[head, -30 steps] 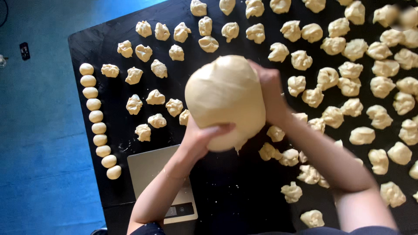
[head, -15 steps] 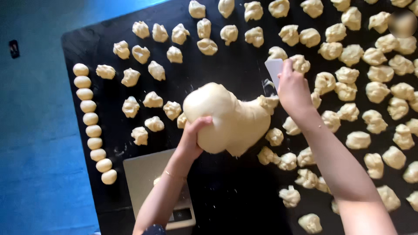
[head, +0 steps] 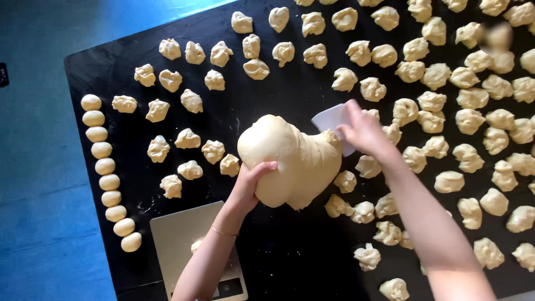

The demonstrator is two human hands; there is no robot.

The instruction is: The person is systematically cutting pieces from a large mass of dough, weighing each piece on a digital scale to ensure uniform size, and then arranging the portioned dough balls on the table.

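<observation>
From the head camera I look straight down on a black surface [head: 278, 262] set against a blue floor [head: 33, 167]. My left hand [head: 251, 184] is curled against the lower left side of the big dough mass [head: 290, 159], fingers pressed into it. The dough sits near the middle of the surface, bulging at its upper left and stretched toward the right. My right hand [head: 362, 131] is closed around a white scraper [head: 329, 120], whose blade meets the dough's upper right edge. Below the left forearm lies a flat silver scale [head: 184, 239]; a small scrap of dough rests on its platform, partly hidden by the arm. Down the left edge runs a row of smooth round dough balls [head: 106, 167]. Rough torn dough pieces [head: 446, 111] lie scattered across the rest of the surface, thickest on the right, some just beside the big mass.
</observation>
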